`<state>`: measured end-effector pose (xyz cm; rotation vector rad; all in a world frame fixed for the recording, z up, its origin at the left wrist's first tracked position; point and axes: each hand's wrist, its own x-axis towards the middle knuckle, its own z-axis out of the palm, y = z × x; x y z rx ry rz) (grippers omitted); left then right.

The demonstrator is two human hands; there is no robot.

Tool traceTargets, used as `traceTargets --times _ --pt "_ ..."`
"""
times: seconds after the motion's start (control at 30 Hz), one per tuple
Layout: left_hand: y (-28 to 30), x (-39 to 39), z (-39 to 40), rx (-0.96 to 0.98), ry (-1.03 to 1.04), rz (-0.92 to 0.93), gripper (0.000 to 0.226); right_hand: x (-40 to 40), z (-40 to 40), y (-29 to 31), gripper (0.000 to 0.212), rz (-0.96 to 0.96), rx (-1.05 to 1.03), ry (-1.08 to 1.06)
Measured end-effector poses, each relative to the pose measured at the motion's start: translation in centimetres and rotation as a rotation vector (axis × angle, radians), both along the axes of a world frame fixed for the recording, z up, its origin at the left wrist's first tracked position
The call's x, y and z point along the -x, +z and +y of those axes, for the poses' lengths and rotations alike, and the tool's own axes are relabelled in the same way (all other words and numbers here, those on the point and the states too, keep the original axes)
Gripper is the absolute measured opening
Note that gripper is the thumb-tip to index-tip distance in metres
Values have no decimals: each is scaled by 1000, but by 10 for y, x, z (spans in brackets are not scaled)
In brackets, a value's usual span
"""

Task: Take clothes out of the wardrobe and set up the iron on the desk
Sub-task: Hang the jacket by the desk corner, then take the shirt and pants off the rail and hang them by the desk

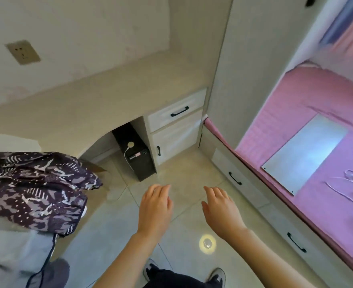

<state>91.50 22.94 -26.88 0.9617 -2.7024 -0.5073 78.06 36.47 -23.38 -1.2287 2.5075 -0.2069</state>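
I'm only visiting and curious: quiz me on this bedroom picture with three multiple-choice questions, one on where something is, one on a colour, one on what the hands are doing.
1. Where does the black computer tower stand?
A. on the desk top
B. on the floor under the desk
C. on the bed

2. What colour is the bed sheet?
A. green
B. pink
C. white

3. What are the two hands doing?
A. both held out open, holding nothing
B. both gripping an iron
C. one pulling a drawer handle

Answers:
1 B: the computer tower sits in the opening under the desk, beside the drawers.
2 B: the bed sheet at the right is pink.
3 A: the left hand and right hand hang over the floor tiles with relaxed fingers, touching nothing.
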Motion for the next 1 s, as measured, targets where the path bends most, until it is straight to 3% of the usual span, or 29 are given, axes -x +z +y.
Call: traceTargets --times 0.5,1.0 --pt "8 188 179 26 -288 56 35 144 202 17 49 64 114 -244" --pt "42 371 170 54 -434 109 39 307 204 27 42 167 195 -299"
